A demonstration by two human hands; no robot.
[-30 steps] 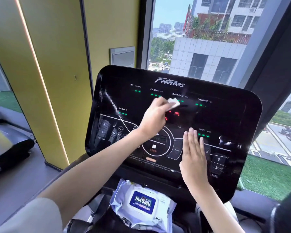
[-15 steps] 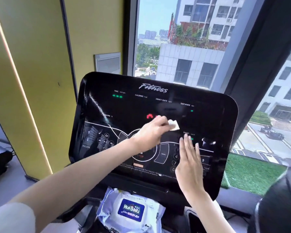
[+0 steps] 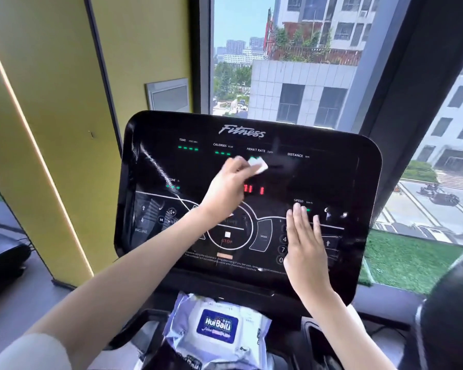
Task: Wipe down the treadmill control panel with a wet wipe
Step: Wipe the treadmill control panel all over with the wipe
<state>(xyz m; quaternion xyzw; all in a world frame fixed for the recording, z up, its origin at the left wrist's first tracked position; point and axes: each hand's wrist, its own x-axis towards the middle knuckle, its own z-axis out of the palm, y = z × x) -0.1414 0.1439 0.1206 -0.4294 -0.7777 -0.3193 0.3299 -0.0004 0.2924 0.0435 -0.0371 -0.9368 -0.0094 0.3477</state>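
Big glass window [image 3: 251,36] fills the back, with grey tower blocks [image 3: 300,89] and a green lawn [image 3: 406,263] outside. A tall yellow wall panel [image 3: 51,102] with a thin light strip [image 3: 36,156] stands off to the left.

Front and centre is the glossy black treadmill control panel [image 3: 318,177], tilted up toward the camera. It has "Fitness" across the top, green dashes lit under TIME and CALORIES, red digits glowing mid-screen and a round STOP control low in the middle. Just below its bottom edge lies a soft white pack of wet wipes with a blue label [image 3: 217,327].

Now the hands! The right hand [image 3: 305,244] lies flat on the panel's lower right, fingers straight and close together, covering part of the number keys beneath the SPEED readout. The left hand [image 3: 225,188] reaches up across the centre, fingers curled, pinching the small folded white wet wipe [image 3: 258,164]. And there it is, against the glass just under the HEART RATE label, upper middle of the panel.
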